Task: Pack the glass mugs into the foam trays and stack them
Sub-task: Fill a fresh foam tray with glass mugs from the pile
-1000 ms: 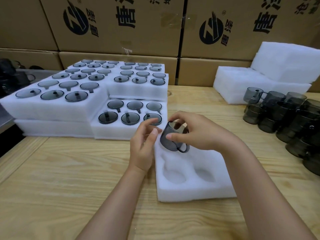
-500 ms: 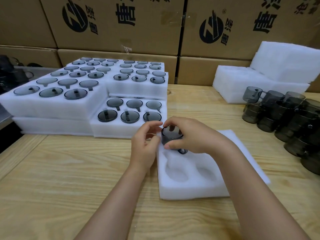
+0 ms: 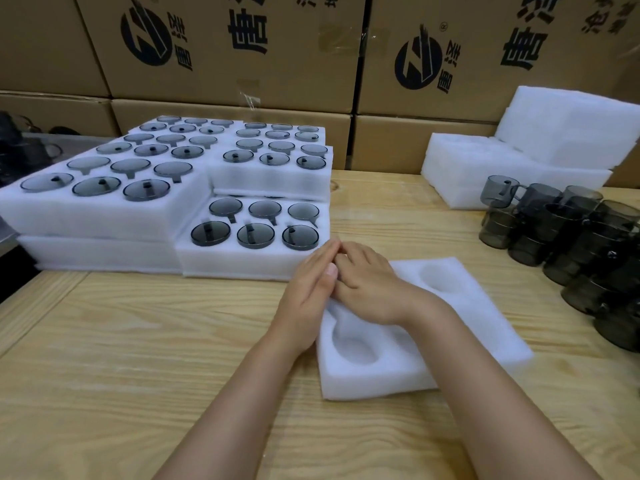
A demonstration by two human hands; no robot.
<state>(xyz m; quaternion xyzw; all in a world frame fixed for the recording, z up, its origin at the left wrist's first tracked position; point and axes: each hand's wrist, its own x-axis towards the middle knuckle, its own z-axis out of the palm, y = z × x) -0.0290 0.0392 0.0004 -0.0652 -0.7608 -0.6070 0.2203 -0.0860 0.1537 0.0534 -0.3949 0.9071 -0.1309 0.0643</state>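
A white foam tray (image 3: 467, 306) lies on the wooden table in front of me, with empty round cavities at its near left (image 3: 353, 344) and far right (image 3: 438, 277). My right hand (image 3: 370, 285) lies palm down over the tray's far-left cavity, pressing there. The smoky glass mug it carried is hidden beneath it. My left hand (image 3: 308, 289) stands on edge with straight fingers against the right hand, at the tray's left rim. A group of loose smoky glass mugs (image 3: 571, 237) stands stacked at the right.
Packed foam trays (image 3: 104, 202) with mugs seated upside down are stacked at the left, one lower tray (image 3: 256, 230) right beside my hands. Empty foam trays (image 3: 519, 161) are piled at the back right. Cardboard boxes (image 3: 242, 46) wall off the back.
The right hand lowered the tilted mug into the tray's far-left cavity and now covers it flat. The left hand's fingers straightened and closed in against the right hand.
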